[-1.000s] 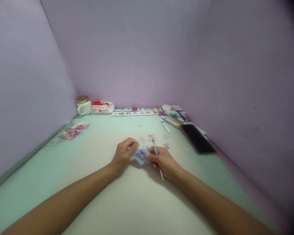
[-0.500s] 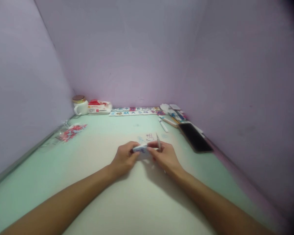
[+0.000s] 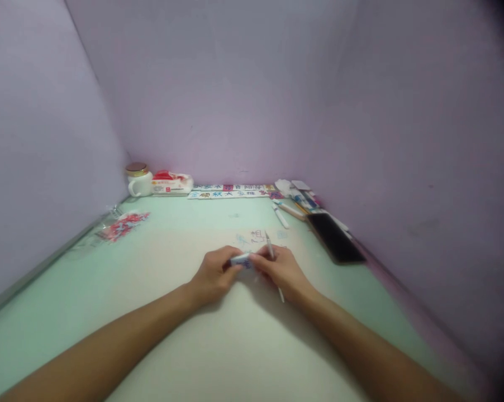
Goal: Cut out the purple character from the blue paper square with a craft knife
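Observation:
Between both hands, just above the table, is a small white card (image 3: 241, 260) with blue markings. My left hand (image 3: 215, 274) is closed on its left end, thumb in front and fingers behind. At the card's right end, the thumb and fingertips of my right hand (image 3: 280, 269) pinch it. A slim white pen-like tool (image 3: 269, 241) with a pointed grey tip also sits in my right hand, tip pointing away from me. Its lower end sticks out beneath the palm. Beyond the hands, a purple character (image 3: 257, 234) and fainter blue marks show on the table.
At the back stand a lidded white mug (image 3: 139, 183), a wipes pack (image 3: 172, 183) and rows of lettered tiles (image 3: 229, 194). A black phone (image 3: 334, 239) and pens (image 3: 280, 215) lie to the right. A plastic bag with red pieces (image 3: 126, 226) lies left. Walls close in three sides.
The card has tilted and shows less of its face. The pointed tool has shifted in my right hand, so its lower end now shows below the palm. Both hands stay in nearly the same place.

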`<state>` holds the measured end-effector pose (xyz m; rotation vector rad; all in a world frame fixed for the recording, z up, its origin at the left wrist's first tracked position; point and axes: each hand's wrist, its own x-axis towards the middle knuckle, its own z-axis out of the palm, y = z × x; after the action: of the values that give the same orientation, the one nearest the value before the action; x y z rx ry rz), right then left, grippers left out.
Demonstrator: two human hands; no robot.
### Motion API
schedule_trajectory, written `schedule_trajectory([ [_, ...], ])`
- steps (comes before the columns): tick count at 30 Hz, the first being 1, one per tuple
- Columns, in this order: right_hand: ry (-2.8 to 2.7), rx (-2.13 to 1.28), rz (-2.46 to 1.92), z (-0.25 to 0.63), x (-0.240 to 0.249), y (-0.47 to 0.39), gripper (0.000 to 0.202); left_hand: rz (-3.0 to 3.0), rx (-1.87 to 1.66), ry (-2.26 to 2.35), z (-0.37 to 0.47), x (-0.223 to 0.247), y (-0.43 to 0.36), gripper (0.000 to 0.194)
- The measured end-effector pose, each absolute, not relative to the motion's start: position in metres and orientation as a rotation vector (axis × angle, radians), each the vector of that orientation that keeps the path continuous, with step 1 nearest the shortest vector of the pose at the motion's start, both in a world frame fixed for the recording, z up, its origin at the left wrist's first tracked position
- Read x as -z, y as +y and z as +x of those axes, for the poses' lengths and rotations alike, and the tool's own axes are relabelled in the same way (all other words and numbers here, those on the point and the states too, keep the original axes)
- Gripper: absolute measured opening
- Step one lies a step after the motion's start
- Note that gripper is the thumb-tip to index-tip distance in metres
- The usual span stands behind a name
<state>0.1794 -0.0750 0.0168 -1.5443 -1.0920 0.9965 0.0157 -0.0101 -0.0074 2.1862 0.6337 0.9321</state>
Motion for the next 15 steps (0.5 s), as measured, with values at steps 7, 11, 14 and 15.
schedule_trajectory([
  [7, -1.042, -1.075, -1.483, 0.1792, -0.0212, -0.075, 0.022, 2.077, -0.857, 0.639, 0.0154, 0.0055, -0.0073, 0.017],
  [11, -1.004, -1.156, -1.443, 0.1794, -0.0219, -0.0752, 0.02, 2.068, -0.847, 0.635, 0.0152, 0.0052, -0.0076, 0.017],
  [14, -0.968, -1.207, -1.417, 0.1799, -0.0209, -0.0743, 0.017, 2.075, -0.846, 0.637, 0.0155, 0.0046, -0.0085, 0.017],
  [15, -0.957, -1.217, -1.412, 0.1801, -0.0203, -0.0739, 0.016, 2.078, -0.845, 0.637, 0.0157, 0.0044, -0.0087, 0.017],
])
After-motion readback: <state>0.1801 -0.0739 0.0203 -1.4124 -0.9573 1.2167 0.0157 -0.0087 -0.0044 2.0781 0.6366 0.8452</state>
